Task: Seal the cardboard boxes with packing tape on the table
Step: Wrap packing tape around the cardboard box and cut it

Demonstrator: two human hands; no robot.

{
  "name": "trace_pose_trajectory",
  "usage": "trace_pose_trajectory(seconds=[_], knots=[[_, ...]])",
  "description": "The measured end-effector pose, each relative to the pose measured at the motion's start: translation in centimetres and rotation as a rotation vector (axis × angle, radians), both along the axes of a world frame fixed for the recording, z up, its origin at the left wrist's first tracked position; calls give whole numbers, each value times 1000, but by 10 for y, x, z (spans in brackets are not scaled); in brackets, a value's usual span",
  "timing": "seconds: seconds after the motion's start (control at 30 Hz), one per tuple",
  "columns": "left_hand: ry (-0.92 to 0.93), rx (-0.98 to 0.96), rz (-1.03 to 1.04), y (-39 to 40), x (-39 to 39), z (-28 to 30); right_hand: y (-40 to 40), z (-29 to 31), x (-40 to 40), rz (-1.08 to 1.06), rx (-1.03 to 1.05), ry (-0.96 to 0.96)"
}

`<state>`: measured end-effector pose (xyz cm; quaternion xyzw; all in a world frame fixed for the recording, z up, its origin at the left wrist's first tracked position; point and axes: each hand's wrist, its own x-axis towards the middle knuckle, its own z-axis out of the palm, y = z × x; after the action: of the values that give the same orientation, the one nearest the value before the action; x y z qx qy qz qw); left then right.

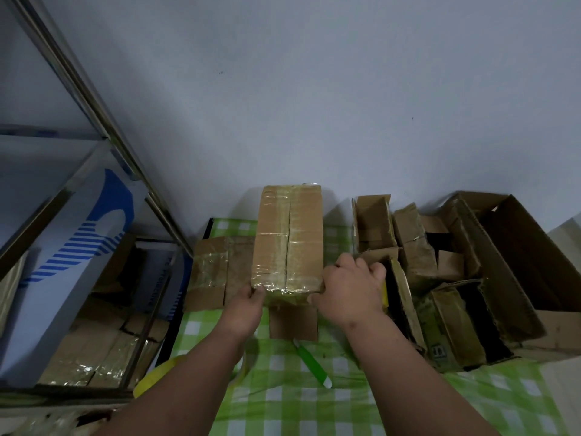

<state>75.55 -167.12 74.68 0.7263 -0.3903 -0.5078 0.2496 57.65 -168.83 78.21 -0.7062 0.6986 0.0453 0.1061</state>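
my left hand [248, 297] holds the near left corner of the box [288, 240], thumb on the taped top edge, fingers under or behind and out of sight. my right hand [352, 286] grips the near right corner, fingers curled over the side wall. both hands are clamped on the same box, one at each near corner, set apart by its width.

the box sits straight ahead of me, its long axis running away from me toward the wall [314, 105]. the centre seam follows that axis. clear tape crosses the top in bands and wraps the near end, where it looks crinkled. a loose flap [294, 322] shows below the near end. neither hand is nearer; the hold is even.

a second taped box [210, 272] lies just left, touching or nearly so. open unsealed boxes [440, 278] crowd the right. a green-handled tool [311, 361] lies on the checked cloth [283, 404] between my forearms.

judgement: any turn or shift pivots on the near end.
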Motion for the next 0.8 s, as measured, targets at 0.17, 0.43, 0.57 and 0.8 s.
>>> trace_pose_trajectory(seconds=[0.17,0.43,0.57,0.8], knots=[[-150,12,-150,-2,4,-8,-1,-1,0,-19,-4,32],[-571,-113,-405,-12,13,-11,-2,0,-1,-50,-19,36],[-571,-188,-373,-15,13,-12,-1,2,0,-57,0,59],[-458,-248,-235,-14,10,-9,-3,3,1,-129,-28,111]])
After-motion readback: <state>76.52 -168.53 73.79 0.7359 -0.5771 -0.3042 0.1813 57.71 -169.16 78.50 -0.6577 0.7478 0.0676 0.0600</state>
